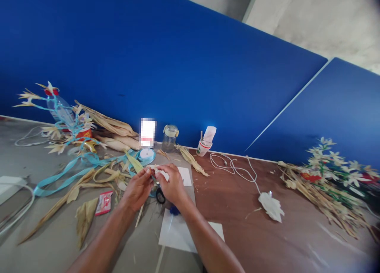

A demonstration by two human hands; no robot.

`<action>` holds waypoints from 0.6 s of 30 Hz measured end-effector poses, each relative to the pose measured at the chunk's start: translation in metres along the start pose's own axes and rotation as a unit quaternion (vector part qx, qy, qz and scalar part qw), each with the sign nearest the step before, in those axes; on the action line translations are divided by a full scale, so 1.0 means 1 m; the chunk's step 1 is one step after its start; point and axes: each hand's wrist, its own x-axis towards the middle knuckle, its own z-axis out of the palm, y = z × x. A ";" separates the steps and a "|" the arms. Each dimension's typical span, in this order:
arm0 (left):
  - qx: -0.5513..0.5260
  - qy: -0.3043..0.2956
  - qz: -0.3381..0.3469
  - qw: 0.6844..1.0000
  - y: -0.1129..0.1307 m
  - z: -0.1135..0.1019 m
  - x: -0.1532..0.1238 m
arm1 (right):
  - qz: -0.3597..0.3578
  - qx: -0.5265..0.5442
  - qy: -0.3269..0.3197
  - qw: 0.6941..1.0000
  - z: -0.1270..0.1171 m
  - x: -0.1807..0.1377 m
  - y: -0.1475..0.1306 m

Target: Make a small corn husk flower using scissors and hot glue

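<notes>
My left hand (139, 189) and my right hand (172, 185) meet over the middle of the table, fingertips pinched close together. Between them is a small pale piece that looks like corn husk (154, 167), mostly covered by the fingers. A thin pale stick (139, 216) shows below my left hand; whether it is held or lying there I cannot tell. Scissors with a black handle (160, 195) are partly hidden beneath my hands. Just beyond lies a roll of light blue ribbon (147, 155), its loose length (56, 186) running left among dried corn husks (80, 182).
White paper (175, 231) lies under my right forearm. At left are a husk-flower arrangement (71, 126), a bottle (61, 110) and a red packet (103, 203). A jar (170, 138), paper cup (204, 147) and white cable (234, 168) stand before the blue partition (190, 67). White flowers (335, 162) lie right.
</notes>
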 end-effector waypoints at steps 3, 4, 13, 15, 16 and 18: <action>0.010 0.009 0.002 1.000 0.000 -0.001 0.000 | 0.000 0.010 0.002 1.000 0.003 -0.002 -0.004; 0.012 0.009 0.002 1.000 0.001 -0.001 0.000 | 0.002 0.011 -0.002 1.000 0.003 -0.003 -0.005; -0.013 -0.040 -0.023 0.999 0.000 0.005 -0.004 | 0.020 -0.003 0.014 1.000 0.016 -0.007 -0.002; -0.011 -0.050 -0.035 0.998 0.000 0.007 -0.005 | 0.028 0.006 0.017 0.999 0.017 -0.007 -0.002; -0.009 -0.054 -0.038 0.998 0.000 0.008 -0.006 | 0.033 0.013 0.017 0.999 0.017 -0.007 -0.002; -0.007 -0.061 -0.044 0.997 0.000 0.008 -0.007 | 0.045 0.028 0.019 0.998 0.017 -0.005 -0.002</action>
